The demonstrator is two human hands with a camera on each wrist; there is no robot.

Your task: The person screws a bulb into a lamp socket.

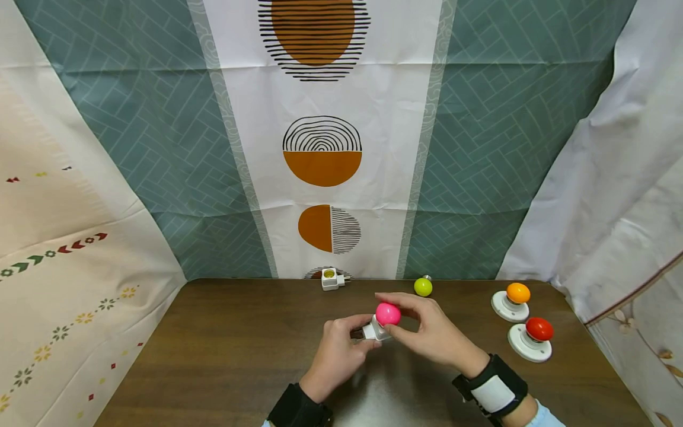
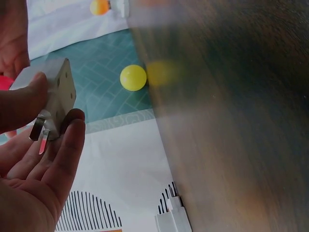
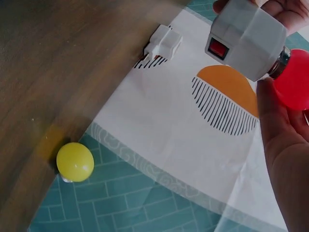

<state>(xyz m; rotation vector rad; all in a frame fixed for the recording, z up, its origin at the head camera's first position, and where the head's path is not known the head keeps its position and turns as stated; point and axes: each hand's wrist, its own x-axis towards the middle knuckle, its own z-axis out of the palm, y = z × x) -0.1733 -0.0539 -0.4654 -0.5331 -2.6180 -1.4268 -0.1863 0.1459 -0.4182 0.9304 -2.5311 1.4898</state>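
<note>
Above the table, my left hand (image 1: 338,350) grips a white plug-in bulb holder (image 3: 248,41) by its plug end. Two metal prongs (image 2: 36,129) stick out near the thumb in the left wrist view, and a red switch (image 3: 218,48) shows on the holder's side in the right wrist view. My right hand (image 1: 434,329) holds a pink bulb (image 1: 388,314) between thumb and fingers. The bulb sits at the holder's mouth, with part of its metal screw base (image 3: 280,63) showing between glass and holder.
A second white plug-in holder (image 1: 332,280) lies at the table's back edge. Right of it lies a yellow-green bulb (image 1: 423,287). Far right, an orange bulb (image 1: 518,292) and a red bulb (image 1: 539,329) stand in round white bases. Patterned cloth (image 1: 469,178) hangs behind the wooden table (image 1: 224,356).
</note>
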